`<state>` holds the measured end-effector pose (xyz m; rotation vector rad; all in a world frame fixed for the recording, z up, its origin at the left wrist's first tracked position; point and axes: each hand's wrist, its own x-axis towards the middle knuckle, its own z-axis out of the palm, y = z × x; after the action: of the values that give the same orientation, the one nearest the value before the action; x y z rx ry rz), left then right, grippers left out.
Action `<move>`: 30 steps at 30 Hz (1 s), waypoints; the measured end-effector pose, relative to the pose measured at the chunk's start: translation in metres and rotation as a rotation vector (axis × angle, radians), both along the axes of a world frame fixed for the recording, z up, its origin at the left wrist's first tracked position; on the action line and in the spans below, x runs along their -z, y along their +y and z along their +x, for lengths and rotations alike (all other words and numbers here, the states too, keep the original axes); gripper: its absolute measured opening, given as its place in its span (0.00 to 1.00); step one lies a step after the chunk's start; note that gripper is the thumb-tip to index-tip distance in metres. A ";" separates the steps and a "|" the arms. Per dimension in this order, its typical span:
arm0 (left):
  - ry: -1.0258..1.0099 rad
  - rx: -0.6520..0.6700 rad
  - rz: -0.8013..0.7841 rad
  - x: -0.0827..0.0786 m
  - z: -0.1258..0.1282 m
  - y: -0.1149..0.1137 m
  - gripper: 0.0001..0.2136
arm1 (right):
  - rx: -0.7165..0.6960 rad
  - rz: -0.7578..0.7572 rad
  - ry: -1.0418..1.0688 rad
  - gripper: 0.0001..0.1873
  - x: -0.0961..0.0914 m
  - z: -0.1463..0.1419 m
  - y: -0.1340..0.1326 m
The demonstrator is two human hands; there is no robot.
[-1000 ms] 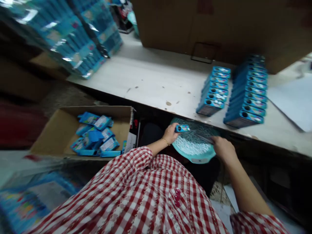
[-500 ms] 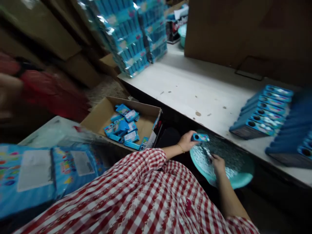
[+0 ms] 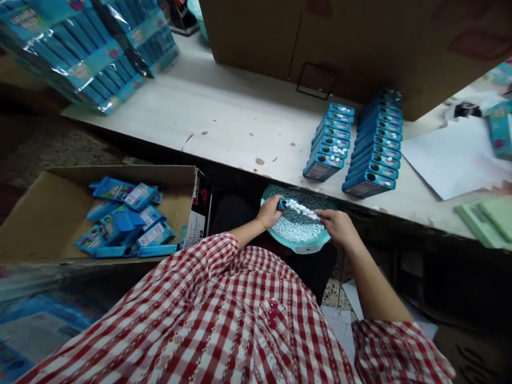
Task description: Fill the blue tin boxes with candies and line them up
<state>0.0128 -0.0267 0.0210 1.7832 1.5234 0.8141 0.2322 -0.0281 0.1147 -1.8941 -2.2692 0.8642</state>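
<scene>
My left hand (image 3: 269, 213) is wrapped round a small blue box (image 3: 282, 204), whose open top is tilted toward the right. My right hand (image 3: 336, 226) grips the end of a narrow scoop, which is mostly hidden under a row of white pellets (image 3: 304, 210). The pellets reach to the box's opening. Beneath both hands is a turquoise basin (image 3: 294, 246), filled with many more white pellets.
On the white table (image 3: 224, 125) stand two rows of blue boxes (image 3: 370, 152) with pellets at their tops. Wrapped blue packs (image 3: 92, 64) are stacked at the left. A cardboard carton (image 3: 36, 213) holds several blue packets (image 3: 124, 213). A large cardboard panel (image 3: 256, 37) stands behind.
The view has swung right. My right hand has lifted the scoop out of the basin, loaded with pellets, and brought it to the blue box in my left hand.
</scene>
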 end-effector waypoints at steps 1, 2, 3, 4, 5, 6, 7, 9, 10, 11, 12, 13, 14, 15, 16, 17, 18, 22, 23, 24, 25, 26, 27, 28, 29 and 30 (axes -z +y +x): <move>0.010 0.020 0.006 0.001 0.003 -0.001 0.17 | -0.048 0.013 -0.129 0.20 -0.010 -0.008 0.001; 0.019 0.037 0.010 0.001 0.005 -0.002 0.17 | -0.090 0.016 -0.253 0.20 -0.019 -0.016 0.001; 0.028 0.050 0.012 0.002 0.006 -0.003 0.17 | -0.127 0.014 -0.362 0.21 -0.027 -0.025 0.001; 0.037 0.058 0.012 0.002 0.007 -0.004 0.17 | -0.166 0.011 -0.449 0.21 -0.034 -0.034 0.000; 0.047 0.063 0.011 0.003 0.007 -0.005 0.17 | -0.203 0.011 -0.515 0.21 -0.039 -0.042 0.000; 0.056 0.065 0.010 0.004 0.008 -0.005 0.17 | -0.234 0.016 -0.562 0.20 -0.044 -0.050 -0.001; 0.061 0.065 0.010 0.004 0.007 -0.005 0.17 | -0.259 0.024 -0.593 0.20 -0.048 -0.057 -0.002; 0.060 0.063 0.014 0.006 0.007 -0.005 0.17 | -0.288 0.039 -0.620 0.19 -0.055 -0.069 -0.004; 0.053 0.062 0.014 0.006 0.007 -0.005 0.17 | -0.295 0.042 -0.622 0.18 -0.058 -0.072 -0.004; 0.041 0.059 0.014 0.007 0.007 -0.005 0.16 | -0.298 0.045 -0.619 0.18 -0.060 -0.073 -0.005; 0.026 0.055 0.012 0.007 0.006 -0.004 0.16 | -0.295 0.046 -0.613 0.18 -0.061 -0.071 -0.005; 0.009 0.048 0.010 0.007 0.005 -0.004 0.16 | -0.284 0.044 -0.603 0.18 -0.062 -0.067 -0.006; -0.010 0.039 0.010 0.006 0.004 -0.003 0.16 | -0.264 0.044 -0.585 0.19 -0.061 -0.060 -0.006; -0.030 0.028 0.010 0.006 0.002 -0.003 0.16 | -0.235 0.046 -0.560 0.19 -0.057 -0.050 -0.006; -0.050 0.015 0.013 0.005 -0.001 -0.004 0.16 | -0.196 0.048 -0.532 0.20 -0.050 -0.038 -0.006; -0.070 0.001 0.017 0.004 -0.004 -0.004 0.16 | -0.145 0.047 -0.508 0.21 -0.041 -0.026 -0.006; -0.089 -0.014 0.021 0.003 -0.008 -0.005 0.16 | -0.088 0.039 -0.493 0.22 -0.028 -0.013 -0.005; -0.161 -0.074 0.048 -0.001 -0.028 -0.012 0.16 | 0.106 -0.055 -0.528 0.23 0.041 0.012 -0.003; -0.172 -0.090 0.053 -0.002 -0.033 -0.013 0.16 | 0.123 -0.069 -0.528 0.22 0.059 0.009 -0.002; -0.176 -0.111 0.058 -0.002 -0.037 -0.015 0.16 | 0.128 -0.073 -0.514 0.22 0.075 0.002 -0.002; -0.176 -0.136 0.059 -0.003 -0.041 -0.016 0.16 | 0.128 -0.071 -0.493 0.22 0.089 -0.007 -0.001; -0.173 -0.163 0.056 -0.003 -0.044 -0.017 0.16 | 0.123 -0.070 -0.472 0.22 0.101 -0.018 -0.001; -0.170 -0.187 0.050 -0.003 -0.047 -0.017 0.16 | 0.123 -0.075 -0.447 0.22 0.111 -0.029 0.000; -0.171 -0.206 0.044 -0.002 -0.048 -0.018 0.16 | 0.137 -0.088 -0.403 0.22 0.119 -0.040 0.001; -0.177 -0.217 0.039 -0.002 -0.049 -0.017 0.16 | 0.161 -0.100 -0.339 0.21 0.126 -0.048 0.002; -0.186 -0.222 0.034 -0.001 -0.049 -0.017 0.16 | 0.190 -0.111 -0.269 0.21 0.131 -0.055 0.003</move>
<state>-0.0363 -0.0437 0.0225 1.5313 1.6085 1.0878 0.1774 -0.0248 -0.0166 -2.3586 -2.1658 0.7655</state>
